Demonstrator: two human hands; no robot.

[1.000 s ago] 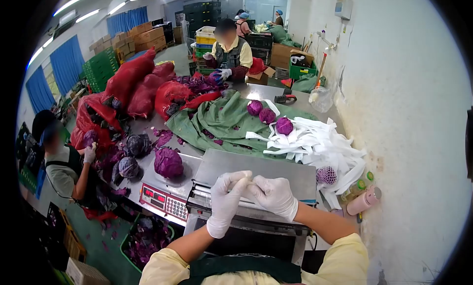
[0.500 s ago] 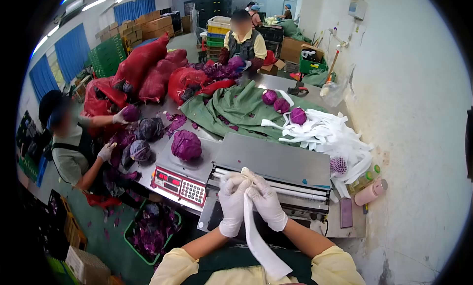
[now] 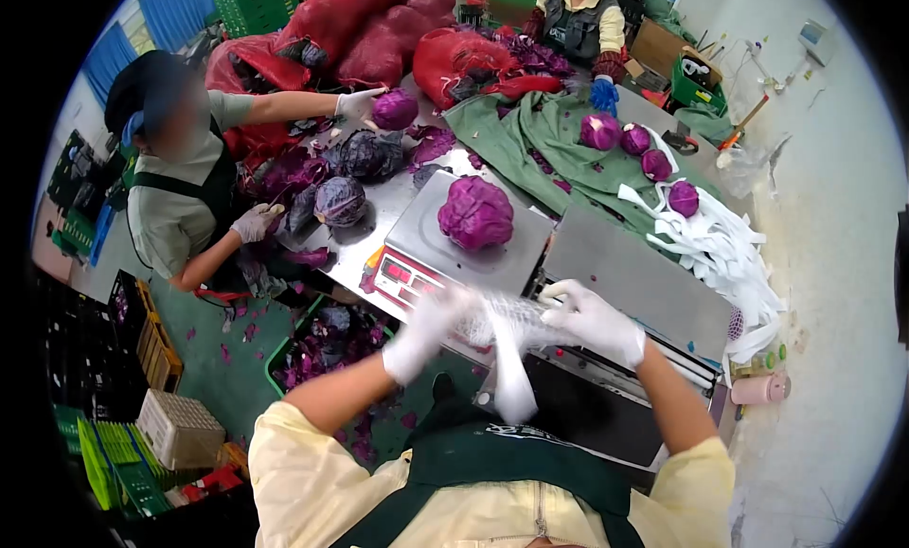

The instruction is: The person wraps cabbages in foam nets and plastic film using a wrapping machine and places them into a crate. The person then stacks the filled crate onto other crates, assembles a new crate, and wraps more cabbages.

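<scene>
Person's white-gloved R hand (image 3: 598, 323), fingers curled, seems to pinch one end of a sheer white plastic-mesh net (image 3: 532, 319), stretched b/w both hands w/ a flat white strip (image 3: 512, 376) dangling below. White-gloved L hand (image 3: 428, 332) is at the other end, motion-blurred; can't tell if its fingers grip. Just beyond, a round purple cabbage (image 3: 475, 213) sits on a silver metal-topped scale (image 3: 414, 222), untouched. Step in hand: prob. spreading the net; next move likely calls for firm hold, both ends.
</scene>
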